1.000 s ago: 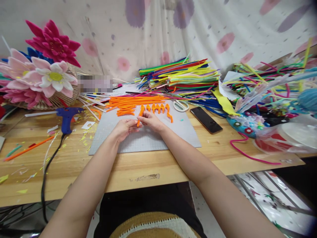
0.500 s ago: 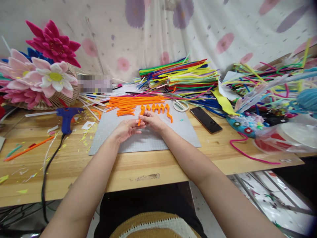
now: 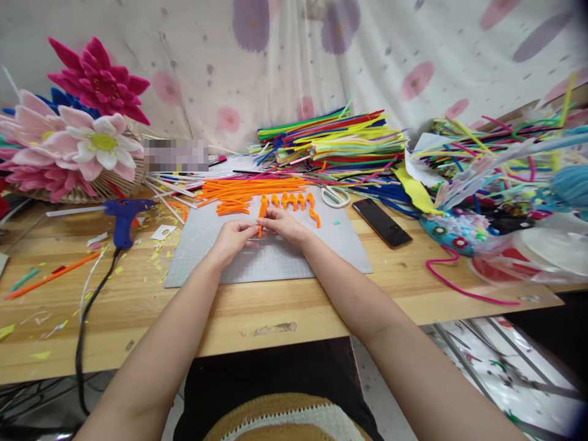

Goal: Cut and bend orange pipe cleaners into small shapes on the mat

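Between both hands, over the grey cutting mat, is an orange pipe cleaner, standing roughly upright. My left hand pinches it low down with thumb and fingers. From the right, my right hand grips it higher up, its fingertips partly covering it. Just behind the hands, several bent orange pipe-cleaner pieces lie in a row on the mat. To their left is a small pile of short orange pipe cleaners, with longer orange pipe cleaners behind.
White-handled scissors and a black phone lie to the right. A blue glue gun with a black cord sits left, near felt-like flowers. Bundled coloured pipe cleaners are heaped at the back, beside a plastic-wrapped spool.
My left hand has turned and its fingers have curled in closer around the lower end of the orange pipe cleaner. The right hand stays nearly in place.
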A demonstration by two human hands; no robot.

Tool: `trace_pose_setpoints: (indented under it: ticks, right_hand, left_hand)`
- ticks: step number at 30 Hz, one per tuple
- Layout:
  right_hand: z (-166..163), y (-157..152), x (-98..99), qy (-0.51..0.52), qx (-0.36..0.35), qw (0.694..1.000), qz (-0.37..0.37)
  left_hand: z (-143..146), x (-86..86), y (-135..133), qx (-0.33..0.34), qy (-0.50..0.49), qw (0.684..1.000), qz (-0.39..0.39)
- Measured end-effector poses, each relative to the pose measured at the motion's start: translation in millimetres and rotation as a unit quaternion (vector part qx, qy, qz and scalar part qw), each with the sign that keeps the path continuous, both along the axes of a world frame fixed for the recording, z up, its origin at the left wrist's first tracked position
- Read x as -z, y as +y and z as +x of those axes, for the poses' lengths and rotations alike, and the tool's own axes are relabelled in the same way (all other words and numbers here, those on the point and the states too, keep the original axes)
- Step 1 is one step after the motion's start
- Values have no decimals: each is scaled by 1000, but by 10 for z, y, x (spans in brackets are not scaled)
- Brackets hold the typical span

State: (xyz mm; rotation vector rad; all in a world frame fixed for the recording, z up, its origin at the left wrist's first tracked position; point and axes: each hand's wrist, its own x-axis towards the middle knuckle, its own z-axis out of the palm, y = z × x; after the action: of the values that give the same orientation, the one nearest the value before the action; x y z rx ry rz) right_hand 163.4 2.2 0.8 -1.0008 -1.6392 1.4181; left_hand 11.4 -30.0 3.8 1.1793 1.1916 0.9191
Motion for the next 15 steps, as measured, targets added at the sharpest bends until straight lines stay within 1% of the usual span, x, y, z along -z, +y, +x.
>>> trace_pose_setpoints:
  ticks: [4, 9, 15]
  right_hand:
    - [11, 16, 42, 34, -38, 999, -15]
    - [-1, 16, 98, 111, -81, 987, -85]
    - [-26, -36, 37, 171, -78, 971, -149]
  left_hand:
    - [-12, -10, -4, 11, -13, 1000, -12]
    - [-41, 0, -3, 25, -62, 997, -37]
    - [-8, -21, -27, 12, -100, 993, -57]
